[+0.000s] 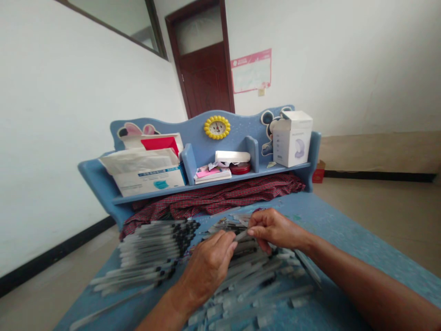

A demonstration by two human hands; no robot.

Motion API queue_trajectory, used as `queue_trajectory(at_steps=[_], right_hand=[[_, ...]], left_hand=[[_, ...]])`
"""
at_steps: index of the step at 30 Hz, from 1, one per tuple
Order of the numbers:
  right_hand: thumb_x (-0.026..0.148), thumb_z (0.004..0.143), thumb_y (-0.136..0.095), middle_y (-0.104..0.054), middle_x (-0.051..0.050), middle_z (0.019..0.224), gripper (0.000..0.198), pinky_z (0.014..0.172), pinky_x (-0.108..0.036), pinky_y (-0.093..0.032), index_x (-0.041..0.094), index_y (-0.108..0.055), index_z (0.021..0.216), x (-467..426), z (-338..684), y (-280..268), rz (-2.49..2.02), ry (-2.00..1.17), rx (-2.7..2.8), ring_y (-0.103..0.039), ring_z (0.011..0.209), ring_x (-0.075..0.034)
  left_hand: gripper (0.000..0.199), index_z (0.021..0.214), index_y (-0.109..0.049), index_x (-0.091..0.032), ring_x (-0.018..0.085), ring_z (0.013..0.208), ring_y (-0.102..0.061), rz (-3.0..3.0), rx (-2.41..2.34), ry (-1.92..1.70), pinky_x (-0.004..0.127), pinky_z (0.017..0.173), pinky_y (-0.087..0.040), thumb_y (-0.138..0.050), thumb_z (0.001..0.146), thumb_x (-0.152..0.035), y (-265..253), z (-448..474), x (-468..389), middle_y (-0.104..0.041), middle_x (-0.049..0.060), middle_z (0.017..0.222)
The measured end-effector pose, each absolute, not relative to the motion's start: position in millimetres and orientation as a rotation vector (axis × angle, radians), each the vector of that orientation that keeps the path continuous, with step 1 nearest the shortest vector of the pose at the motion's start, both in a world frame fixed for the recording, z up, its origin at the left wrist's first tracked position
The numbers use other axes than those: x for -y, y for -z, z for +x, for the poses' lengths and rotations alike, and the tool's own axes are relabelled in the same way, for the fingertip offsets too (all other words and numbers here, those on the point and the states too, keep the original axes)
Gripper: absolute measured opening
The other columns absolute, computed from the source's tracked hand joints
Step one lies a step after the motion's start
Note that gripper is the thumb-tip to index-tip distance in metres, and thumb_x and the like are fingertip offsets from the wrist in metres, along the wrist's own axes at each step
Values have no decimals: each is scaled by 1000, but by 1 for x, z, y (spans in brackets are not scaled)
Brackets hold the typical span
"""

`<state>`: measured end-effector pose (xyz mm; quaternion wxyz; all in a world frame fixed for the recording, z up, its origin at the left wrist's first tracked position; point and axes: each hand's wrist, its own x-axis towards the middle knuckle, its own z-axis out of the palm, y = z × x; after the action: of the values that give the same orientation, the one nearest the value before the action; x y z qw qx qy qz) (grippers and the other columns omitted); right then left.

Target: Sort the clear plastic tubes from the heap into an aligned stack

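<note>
A translucent grey-white pen (241,235) spans the gap between my two hands, over the desk. My left hand (211,258) is closed round its left end, which the fingers hide. At the other end, my right hand (273,228) pinches it between thumb and fingertips. Beneath and in front of both hands lie many loose translucent pen parts (251,294), somewhat blurred. To the left of my left hand is a neat stack of similar pens (149,246), their black ends pointing right. One long clear piece (110,307) lies apart near the front left.
Behind the hands, a blue desk shelf (220,181) carries a mask box (151,180), papers, a red round tin (240,168) and a white carton (292,139). Red checked cloth (213,197) is bunched below it. The blue desk top (358,239) extends right.
</note>
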<state>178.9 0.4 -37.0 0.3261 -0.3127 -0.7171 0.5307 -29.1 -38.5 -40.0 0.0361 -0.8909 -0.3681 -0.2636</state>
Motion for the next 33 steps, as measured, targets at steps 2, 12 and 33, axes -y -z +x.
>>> queue_trajectory(at_steps=[2,12,33], right_hand=[[33,77,-60,-55,6,42,19,36,-16,-31,15,-52,73,-1,182,35,-797,-1444,1879,-48,33,-6],[19,68,-64,-60,4,46,10,38,-15,-31,13,-56,71,-4,189,35,-821,-1510,1911,-51,37,-6],[29,76,-60,-56,6,44,16,38,-15,-35,14,-58,75,-2,200,27,-881,-1537,2121,-51,37,-7]], left_hand=[[25,93,-59,-14,18,76,-60,-2811,1206,792,27,68,-44,-35,92,-22,34,-26,41,-62,7,80],[33,66,-53,-16,8,40,-45,-3236,1925,660,19,46,-35,-36,88,-35,14,-23,49,-47,-4,46],[27,85,-55,-15,4,38,-43,-3335,2228,948,15,37,-28,-45,81,-40,24,-18,47,-61,-2,64]])
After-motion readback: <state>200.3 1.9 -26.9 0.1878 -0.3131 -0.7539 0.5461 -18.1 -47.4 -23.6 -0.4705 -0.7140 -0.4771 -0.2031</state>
